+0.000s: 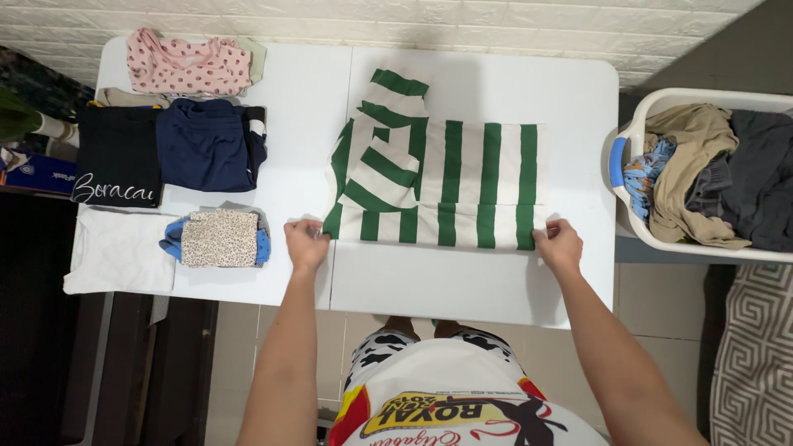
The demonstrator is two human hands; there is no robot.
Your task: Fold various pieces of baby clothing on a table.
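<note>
White table (462, 289) by brick wall | six folded garments left of striped shirt (462, 177) | your left hand (306, 243) and right hand (561, 243) pinch its hem | one basket (632, 211) right

Occlusion log, as I see it | laundry basket (636, 124): right part cut by frame edge | patterned rug (756, 355): cropped at corner | beige garment (124, 97): mostly under black folded top (116, 153) | my fingertips: tucked under striped shirt (462, 177) hem, unseen

a blue rectangular box (31, 172) sits at the far left edge.
</note>
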